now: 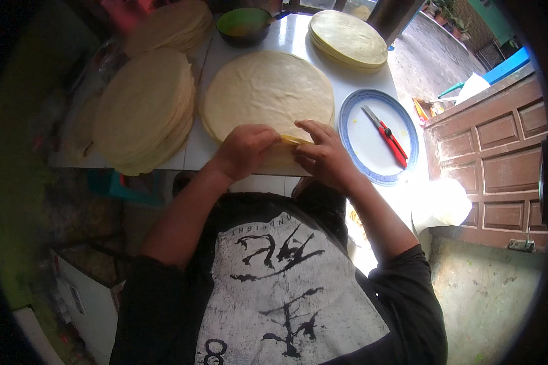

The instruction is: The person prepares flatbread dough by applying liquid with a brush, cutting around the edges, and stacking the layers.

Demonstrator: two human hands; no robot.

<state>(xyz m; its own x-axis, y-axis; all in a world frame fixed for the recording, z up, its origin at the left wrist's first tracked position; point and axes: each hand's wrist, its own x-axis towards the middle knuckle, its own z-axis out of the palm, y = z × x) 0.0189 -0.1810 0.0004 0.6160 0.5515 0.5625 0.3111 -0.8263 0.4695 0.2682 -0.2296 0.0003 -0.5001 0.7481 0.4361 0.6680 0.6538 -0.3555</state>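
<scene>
A wide stack of round, pale dough sheets lies on the table in front of me. My left hand is closed at the stack's near edge, its fingertips pinching the rim of a sheet. Beside it, my right hand holds the same rim, one finger stretched out over the top sheet and the others lower at the edge. A narrow yellowish strip of the rim shows between the hands. My fingers hide the rest of that edge.
Further dough stacks stand on the left, far left and far right. A blue-rimmed plate on the right bears a red-handled cutter knife. A green bowl sits at the back. A brown panelled door is at right.
</scene>
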